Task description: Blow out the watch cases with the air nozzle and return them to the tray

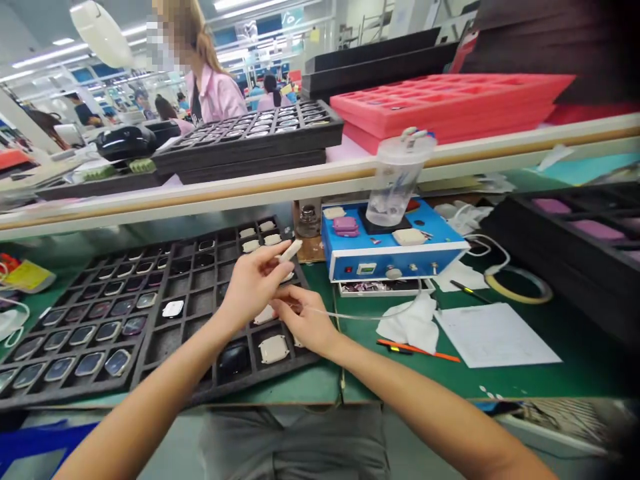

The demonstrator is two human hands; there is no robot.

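Note:
Pinched between the thumb and fingers of my left hand (255, 280) is a cream watch case (291, 251), seen edge-on and raised above the foam tray. Just below and to the right, my right hand (307, 320) has its fingers closed around the end of a clear thin tube (360, 316). That tube runs right toward the blue control box (400, 257); its tip is hidden by my fingers. Under both hands lies the black compartment tray (200, 283), with cream cases (274, 349) in its right columns and a white piece (173, 309) in a middle compartment.
Left stands a tray of dark watch faces (82, 335). A lidded clear cup (393, 183) tops the blue box. White tissue (410, 323), an orange stick (440, 356) and paper (497, 335) lie right. A shelf edge (225, 201) crosses behind; a person (217, 93) is beyond it.

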